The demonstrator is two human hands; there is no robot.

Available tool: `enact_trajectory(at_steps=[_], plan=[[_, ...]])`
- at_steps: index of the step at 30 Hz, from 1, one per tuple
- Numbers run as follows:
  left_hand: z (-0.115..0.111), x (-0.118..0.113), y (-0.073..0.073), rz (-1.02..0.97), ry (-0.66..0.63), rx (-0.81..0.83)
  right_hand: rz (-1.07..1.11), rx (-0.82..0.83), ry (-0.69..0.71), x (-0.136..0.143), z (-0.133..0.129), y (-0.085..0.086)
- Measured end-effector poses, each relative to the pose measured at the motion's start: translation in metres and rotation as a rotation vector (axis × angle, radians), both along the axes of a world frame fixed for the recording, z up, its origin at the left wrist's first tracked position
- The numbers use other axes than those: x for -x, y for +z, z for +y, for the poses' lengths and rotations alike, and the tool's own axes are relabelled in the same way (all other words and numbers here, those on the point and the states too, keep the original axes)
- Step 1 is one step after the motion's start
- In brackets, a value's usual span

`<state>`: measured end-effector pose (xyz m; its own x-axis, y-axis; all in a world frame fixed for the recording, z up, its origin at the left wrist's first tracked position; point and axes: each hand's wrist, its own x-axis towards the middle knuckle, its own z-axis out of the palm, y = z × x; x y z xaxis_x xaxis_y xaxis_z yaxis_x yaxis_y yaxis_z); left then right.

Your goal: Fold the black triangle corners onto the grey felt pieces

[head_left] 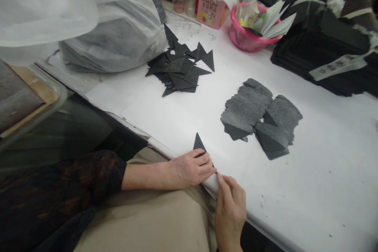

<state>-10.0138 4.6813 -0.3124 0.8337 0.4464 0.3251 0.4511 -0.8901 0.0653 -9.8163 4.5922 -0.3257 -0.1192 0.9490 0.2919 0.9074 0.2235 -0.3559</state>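
Note:
At the table's near edge, my left hand (191, 168) bears down on a black triangular piece (198, 140), its fingers closed over the middle. One pointed corner sticks out beyond the fingers; much of the rest is hidden. My right hand (232, 206) pinches the piece's near corner between thumb and fingers, close to my left fingertips. Farther off lies a loose pile of flat black triangular pieces (180, 71). To the right, overlapping grey, fuzzy-faced pieces (248, 104) lie in two rows, with black folded-looking triangles at their near ends.
A white translucent bag (115, 27) bulges over the table's left side. Along the back stand a pink box (211, 8) with tissue, a pink basket (246, 43) of papers and odds and ends, and stacked black material (321, 55). White sheeting (310, 189) covers the table.

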Motion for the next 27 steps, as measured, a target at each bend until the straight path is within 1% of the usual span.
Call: enact_trajectory(at_steps=[2, 4, 7, 10, 14, 20, 24, 27], plan=[[0.001, 0.002, -0.003, -0.035, -0.007, 0.025, 0.003, -0.019, -0.023, 0.006, 0.003, 0.001], [0.002, 0.004, -0.006, -0.088, -0.012, 0.058, -0.056, -0.030, -0.033, 0.014, 0.008, -0.001], [0.005, 0.010, -0.011, -0.174, -0.010, 0.115, -0.162, -0.037, -0.005, 0.025, 0.019, -0.008], [0.011, 0.018, -0.013, -0.199, 0.034, 0.144, -0.248, -0.051, 0.022, 0.027, 0.025, -0.013], [0.018, 0.027, -0.013, -0.210, 0.145, 0.142, -0.310, -0.031, 0.043, 0.021, 0.023, -0.013], [0.021, 0.036, -0.014, -0.234, 0.201, 0.189, -0.314, -0.005, -0.006, 0.008, 0.008, -0.011], [0.022, 0.041, -0.014, -0.256, 0.260, 0.226, -0.355, -0.050, 0.008, -0.005, 0.001, -0.010], [0.022, 0.041, -0.016, -0.254, 0.287, 0.241, -0.360, -0.123, 0.017, -0.009, 0.005, -0.004]])
